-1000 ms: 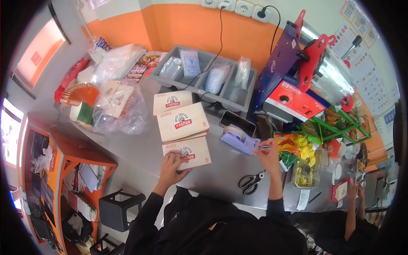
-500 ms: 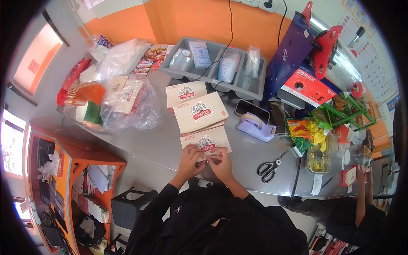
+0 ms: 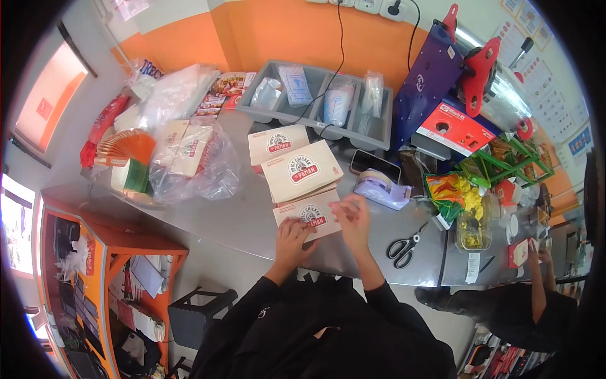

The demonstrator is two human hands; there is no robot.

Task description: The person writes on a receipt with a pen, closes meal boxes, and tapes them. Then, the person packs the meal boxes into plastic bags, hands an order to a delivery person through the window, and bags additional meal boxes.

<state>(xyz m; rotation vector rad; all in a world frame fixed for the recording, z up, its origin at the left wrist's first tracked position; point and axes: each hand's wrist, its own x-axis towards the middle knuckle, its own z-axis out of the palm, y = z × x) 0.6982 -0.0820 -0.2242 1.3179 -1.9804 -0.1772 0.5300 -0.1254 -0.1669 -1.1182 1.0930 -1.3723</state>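
Note:
A cream cardboard food box point(image 3: 324, 206) with a red and black chicken logo lies at the counter's front. My left hand point(image 3: 293, 243) rests over its near left corner, fingers on top and thumb by the front edge, holding it. Just off the box's right side, my right hand point(image 3: 355, 222) is raised with loosely bent fingers apart; I see nothing in them. Behind this box sits a stack of matching boxes point(image 3: 303, 169), with another box point(image 3: 278, 142) farther back. A lilac tape dispenser point(image 3: 384, 192) stands to the right of my right hand.
Black-handled scissors point(image 3: 401, 251) and a phone point(image 3: 375, 165) lie on the right. A grey divided tray point(image 3: 315, 123) stands behind the boxes. Bagged boxes point(image 3: 189, 151) are on the left. At far right, a co-worker's hands point(image 3: 536, 252) handle a red-and-white box.
My right hand has lifted away from the box's near edge and moved right. My left hand has spread over the box, which has shifted slightly right.

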